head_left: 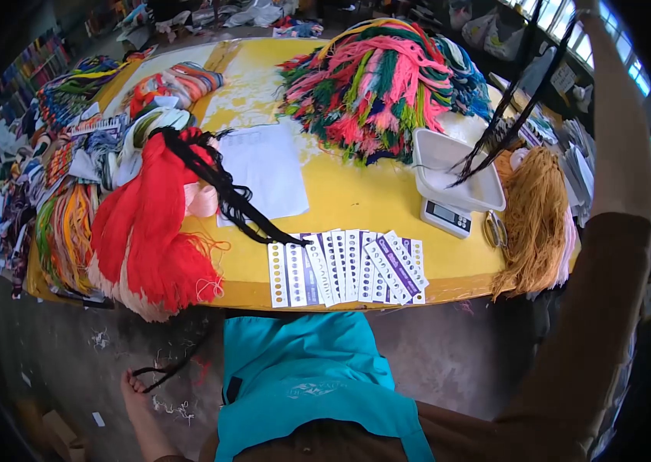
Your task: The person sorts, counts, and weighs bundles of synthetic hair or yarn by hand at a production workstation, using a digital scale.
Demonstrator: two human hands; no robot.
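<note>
Lifting black strands [506, 108] high over the scale tray [449, 165], with the right arm [610, 154] raised to the frame's top edge.

Their long axis runs steeply from the raised hand at upper right down-left, and the loose ends hang into or just above the tray; which, I cannot tell. The right hand [586, 6] is cut off by the frame's top edge, so its grip is hard to make out, though the strands seem to hang from it. No left hand shows. The tray sits on the yellow table [348, 196], between the multicoloured yarn heap [383, 77] and the tan yarn bundle [533, 215]. A row of punched cards [345, 266] lies near the front edge.
</note>
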